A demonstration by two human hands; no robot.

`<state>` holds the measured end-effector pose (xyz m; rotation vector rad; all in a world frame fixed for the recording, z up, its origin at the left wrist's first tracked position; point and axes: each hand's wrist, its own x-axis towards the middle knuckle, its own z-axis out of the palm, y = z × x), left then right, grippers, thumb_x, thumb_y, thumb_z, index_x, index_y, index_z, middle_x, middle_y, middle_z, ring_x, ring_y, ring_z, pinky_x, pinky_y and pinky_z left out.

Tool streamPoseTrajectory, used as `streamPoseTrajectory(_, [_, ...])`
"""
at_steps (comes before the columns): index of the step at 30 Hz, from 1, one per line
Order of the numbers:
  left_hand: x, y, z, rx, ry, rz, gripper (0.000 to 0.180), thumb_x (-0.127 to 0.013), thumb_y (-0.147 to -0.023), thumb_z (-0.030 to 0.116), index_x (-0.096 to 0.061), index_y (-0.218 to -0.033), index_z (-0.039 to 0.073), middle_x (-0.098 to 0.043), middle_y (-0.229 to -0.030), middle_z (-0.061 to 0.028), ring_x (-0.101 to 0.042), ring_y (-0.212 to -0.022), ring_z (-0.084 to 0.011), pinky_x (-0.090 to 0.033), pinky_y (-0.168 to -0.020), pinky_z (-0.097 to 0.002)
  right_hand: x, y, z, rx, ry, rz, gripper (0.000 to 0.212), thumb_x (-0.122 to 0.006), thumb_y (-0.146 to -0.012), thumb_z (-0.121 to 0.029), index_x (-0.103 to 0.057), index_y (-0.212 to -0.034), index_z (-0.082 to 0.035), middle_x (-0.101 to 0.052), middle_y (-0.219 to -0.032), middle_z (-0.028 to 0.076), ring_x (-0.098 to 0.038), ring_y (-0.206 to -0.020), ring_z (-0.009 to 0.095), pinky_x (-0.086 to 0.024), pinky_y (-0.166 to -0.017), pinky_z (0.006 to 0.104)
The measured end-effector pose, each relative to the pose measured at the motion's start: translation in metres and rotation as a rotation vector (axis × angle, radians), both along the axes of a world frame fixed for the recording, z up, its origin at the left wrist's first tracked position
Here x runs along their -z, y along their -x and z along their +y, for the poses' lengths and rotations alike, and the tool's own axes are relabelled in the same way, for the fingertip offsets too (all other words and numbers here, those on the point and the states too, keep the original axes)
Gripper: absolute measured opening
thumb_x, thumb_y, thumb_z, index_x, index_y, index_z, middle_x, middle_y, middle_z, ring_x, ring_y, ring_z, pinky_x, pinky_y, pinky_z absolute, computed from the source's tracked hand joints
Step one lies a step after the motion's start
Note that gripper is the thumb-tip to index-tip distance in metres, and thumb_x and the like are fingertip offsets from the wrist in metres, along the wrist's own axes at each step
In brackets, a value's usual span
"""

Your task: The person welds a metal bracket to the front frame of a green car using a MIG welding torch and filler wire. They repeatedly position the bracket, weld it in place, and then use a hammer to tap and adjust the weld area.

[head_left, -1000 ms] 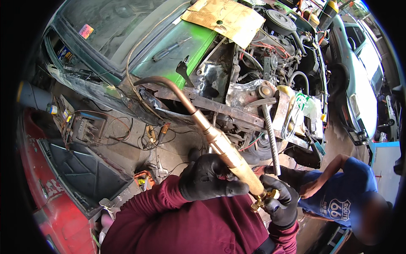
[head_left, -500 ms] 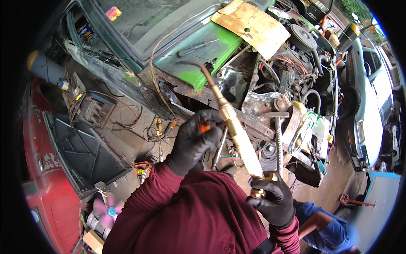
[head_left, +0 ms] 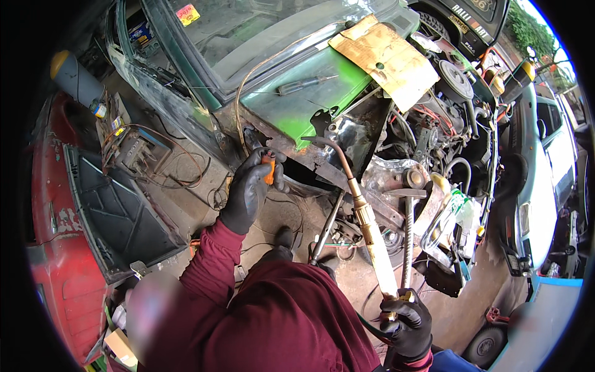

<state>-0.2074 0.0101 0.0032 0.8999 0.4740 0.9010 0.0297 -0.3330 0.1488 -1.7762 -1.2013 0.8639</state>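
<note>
My left hand [head_left: 246,193], in a black glove, is closed around an orange lighter [head_left: 269,168], held up in front of the green car's rusted fender. My gloved right hand [head_left: 409,327] grips the valve end of a brass welding torch [head_left: 372,239]. The torch slants up and away to the left, ending in a bent, darkened copper tip near the fender's torn lower edge. No flame shows at the tip. A gap separates the lighter from the torch. Hoses run from the handle, partly hidden by my hand.
A screwdriver [head_left: 307,85] and brown cardboard [head_left: 387,62] lie on the car's green panel [head_left: 297,115]. A hammer [head_left: 407,229] stands by the exposed engine bay. To the left are a welding machine [head_left: 139,155], cables, a detached black door panel [head_left: 118,217] and a red vehicle [head_left: 68,297].
My left hand has moved left and away from the torch with the lighter. The torch and my right hand have moved lower and right. The blue-shirted person has mostly left view.
</note>
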Motion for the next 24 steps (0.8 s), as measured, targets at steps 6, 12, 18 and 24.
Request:
streamPoseTrajectory(6, [0.004,-0.002,0.0,0.011,0.222,-0.174,0.041,-0.048,-0.117,0.05,-0.062,-0.116,0.011,-0.06,-0.091,-0.0036,-0.058,-0.08,-0.019,-0.054,-0.078,-0.0432,0.006,0.009,0.012,-0.086,0.012,0.063,0.046,-0.088,-0.09,-0.041,-0.081,-0.113,-0.001,-0.075,-0.098,0.012,-0.075,-0.09,0.026,-0.058,-0.083,0.0362])
streamPoseTrajectory(12, [-0.004,0.013,-0.003,0.149,0.278,-0.327,0.027,-0.056,-0.113,0.041,-0.058,-0.11,0.014,-0.05,-0.085,0.0012,-0.047,-0.073,-0.0152,-0.046,-0.075,-0.0394,0.005,0.017,0.009,-0.196,0.06,0.015,0.049,-0.088,-0.089,-0.041,-0.081,-0.117,-0.002,-0.075,-0.096,0.011,-0.074,-0.091,0.026,-0.058,-0.081,0.0371])
streamPoseTrajectory(18, [-0.024,0.03,-0.07,0.148,0.201,-0.033,0.029,-0.076,-0.101,0.026,-0.062,-0.114,0.005,-0.051,-0.08,0.0023,-0.053,-0.073,-0.0111,-0.057,-0.076,-0.0376,0.011,0.018,0.009,-0.257,-0.024,0.072,0.046,-0.089,-0.089,-0.03,-0.08,-0.124,-0.003,-0.075,-0.101,0.011,-0.071,-0.087,0.026,-0.057,-0.082,0.0397])
streamPoseTrajectory(24, [-0.042,-0.006,-0.146,0.301,0.147,0.075,0.043,-0.087,-0.095,0.023,-0.068,-0.126,0.0,-0.064,-0.083,0.0009,-0.058,-0.069,-0.009,-0.053,-0.069,-0.029,0.021,0.012,0.002,-0.313,-0.118,0.186,0.044,-0.089,-0.09,-0.019,-0.079,-0.129,-0.002,-0.079,-0.11,0.011,-0.073,-0.086,0.024,-0.06,-0.084,0.0398])
